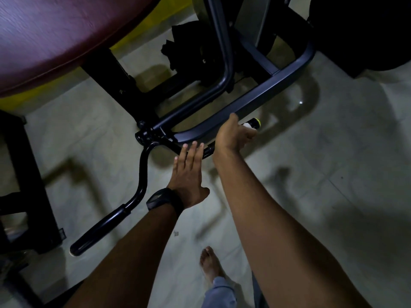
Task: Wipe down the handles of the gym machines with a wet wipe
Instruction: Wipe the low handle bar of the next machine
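Low beside the machine's frame tube (244, 103), just above the floor (333, 174), the right grip (233, 134) is curled round the right handle (253, 123). A white scrap of the wet wipe (246, 125) is seen at the fingertips, so the wipe is judged to be pinned between palm and handle. The handle's long axis is laid from near-left to far-right, and its yellow end cap (257, 120) is exposed just beyond the fingers. Only a short length is thus left ahead of the wipe, while the rest of the handle is hidden under the hand.

The left grip (189, 172), with a watch (163, 198) worn at the wrist, is held wide, its fingers straight, and its fingertips are laid at or just over the bar near the pivot (144, 136); contact cannot be confirmed.

The left handle (100, 230) is found well apart, down and to the left, at the end of the bent bar (144, 170), its axis slanted toward the near-left. It lies nearer the empty left grip than the wipe-holding right one, so a cross-body reach or a change of hands would be called for.
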The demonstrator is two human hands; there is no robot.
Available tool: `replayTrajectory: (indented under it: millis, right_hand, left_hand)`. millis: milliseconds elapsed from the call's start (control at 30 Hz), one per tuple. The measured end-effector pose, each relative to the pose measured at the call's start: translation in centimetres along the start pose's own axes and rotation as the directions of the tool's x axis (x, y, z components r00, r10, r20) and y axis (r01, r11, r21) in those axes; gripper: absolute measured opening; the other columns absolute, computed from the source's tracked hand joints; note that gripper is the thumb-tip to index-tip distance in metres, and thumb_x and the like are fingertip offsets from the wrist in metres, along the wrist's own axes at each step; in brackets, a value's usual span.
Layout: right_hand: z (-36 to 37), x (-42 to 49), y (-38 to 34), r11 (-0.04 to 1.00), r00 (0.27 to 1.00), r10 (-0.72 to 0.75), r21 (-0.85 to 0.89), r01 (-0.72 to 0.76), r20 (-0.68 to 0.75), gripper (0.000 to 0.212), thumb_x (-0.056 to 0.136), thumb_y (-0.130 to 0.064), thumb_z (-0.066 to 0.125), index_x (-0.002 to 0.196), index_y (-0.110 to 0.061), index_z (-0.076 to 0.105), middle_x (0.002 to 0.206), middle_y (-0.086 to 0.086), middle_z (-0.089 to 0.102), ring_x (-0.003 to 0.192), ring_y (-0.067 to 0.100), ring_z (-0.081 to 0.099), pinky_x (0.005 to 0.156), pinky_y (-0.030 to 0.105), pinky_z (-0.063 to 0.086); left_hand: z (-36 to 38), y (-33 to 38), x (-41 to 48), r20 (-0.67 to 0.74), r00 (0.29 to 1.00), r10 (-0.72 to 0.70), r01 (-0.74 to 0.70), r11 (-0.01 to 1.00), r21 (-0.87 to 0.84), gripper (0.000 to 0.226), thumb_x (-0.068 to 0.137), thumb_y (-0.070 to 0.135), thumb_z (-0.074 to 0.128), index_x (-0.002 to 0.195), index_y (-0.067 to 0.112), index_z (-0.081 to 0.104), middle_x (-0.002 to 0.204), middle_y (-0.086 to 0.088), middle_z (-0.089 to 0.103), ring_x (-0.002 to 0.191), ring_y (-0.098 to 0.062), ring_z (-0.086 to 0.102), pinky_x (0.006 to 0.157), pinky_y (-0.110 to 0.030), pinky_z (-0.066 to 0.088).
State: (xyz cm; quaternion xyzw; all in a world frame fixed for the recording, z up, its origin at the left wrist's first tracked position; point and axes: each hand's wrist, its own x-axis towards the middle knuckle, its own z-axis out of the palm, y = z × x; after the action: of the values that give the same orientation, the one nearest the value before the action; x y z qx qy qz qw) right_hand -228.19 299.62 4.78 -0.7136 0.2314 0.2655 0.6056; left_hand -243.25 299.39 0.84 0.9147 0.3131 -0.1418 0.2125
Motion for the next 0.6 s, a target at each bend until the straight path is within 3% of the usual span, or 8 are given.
replayTrajectory:
  millis: [133,200,300,367,433,533,600]
  right_hand:
    - [0.4,-0.8,0.1,0.989,0.995,-0.095,-0.116,0.096,0.021,0.095,0.092,-0.031,0.056,0.155,0.000,-0.007,0.153,0.018,0.016,0.129,0.035,0.035,0.102,0.047,0.044]
    - [0.3,-0.3,-0.2,0.997,0.998,-0.061,-0.047,0.060,-0.018,0.082,0.092,-0.027,0.057,0.153,-0.006,0.007,0.147,0.018,0.026,0.120,0.034,0.044,0.091,0.045,0.048]
    - [-0.3,0.6,-0.8,0.998,1.000,0.012,0.062,-0.011,-0.028,0.055,0.090,-0.028,0.060,0.132,-0.011,0.030,0.137,0.015,0.038,0.103,0.030,0.049,0.080,0.041,0.044]
    - [-0.3,0.2,-0.6,0.999,0.999,-0.041,0.006,0.041,-0.011,0.059,0.090,-0.029,0.062,0.134,-0.009,0.028,0.137,0.012,0.033,0.103,0.028,0.043,0.079,0.037,0.039]
    - [-0.1,0.3,-0.3,0.995,0.995,-0.096,-0.005,0.096,-0.015,0.071,0.091,-0.028,0.062,0.144,-0.006,0.020,0.141,0.013,0.029,0.109,0.030,0.044,0.082,0.040,0.044]
    - [-0.2,1.0,-0.4,0.996,0.999,-0.031,0.084,0.033,-0.021,0.061,0.091,-0.027,0.061,0.138,-0.011,0.026,0.137,0.016,0.035,0.113,0.036,0.052,0.091,0.049,0.049]
    - [0.0,0.6,-0.3,0.999,0.999,-0.034,0.034,0.034,-0.004,0.071,0.090,-0.029,0.060,0.146,-0.008,0.020,0.144,0.016,0.029,0.122,0.037,0.045,0.096,0.050,0.046]
  left_hand:
    - [0.4,0.2,0.2,-0.033,0.999,-0.020,0.020,1.000,0.013,0.128,0.077,0.047,0.074,0.152,0.024,-0.026,0.164,0.001,-0.026,0.149,-0.023,-0.029,0.118,-0.048,-0.010]
    - [0.1,0.4,0.1,-0.010,1.000,-0.022,0.022,1.000,0.006,0.126,0.077,0.041,0.073,0.154,0.024,-0.025,0.163,0.002,-0.027,0.148,-0.022,-0.031,0.118,-0.048,-0.011]
    - [-0.3,0.5,-0.2,0.008,1.000,-0.026,0.026,1.000,0.008,0.125,0.077,0.037,0.071,0.153,0.024,-0.027,0.162,0.003,-0.031,0.147,-0.021,-0.033,0.117,-0.045,-0.015]
    - [-0.1,0.5,-0.2,-0.006,0.999,-0.032,0.032,0.999,0.009,0.125,0.077,0.039,0.071,0.153,0.024,-0.027,0.161,0.002,-0.032,0.147,-0.021,-0.034,0.117,-0.045,-0.015]
    - [-0.2,0.7,-0.1,-0.003,0.999,-0.045,0.045,0.998,0.031,0.125,0.077,0.043,0.070,0.153,0.023,-0.028,0.161,0.002,-0.032,0.147,-0.022,-0.034,0.117,-0.046,-0.014]
    - [-0.2,0.7,-0.1,0.001,0.998,-0.057,0.057,0.996,0.073,0.125,0.077,0.046,0.068,0.152,0.025,-0.029,0.161,0.003,-0.031,0.147,-0.021,-0.032,0.120,-0.049,-0.012]
    - [0.1,0.6,-0.1,-0.027,0.998,-0.052,0.054,0.995,0.079,0.125,0.077,0.048,0.069,0.152,0.026,-0.029,0.162,0.003,-0.029,0.148,-0.021,-0.030,0.122,-0.051,-0.009]
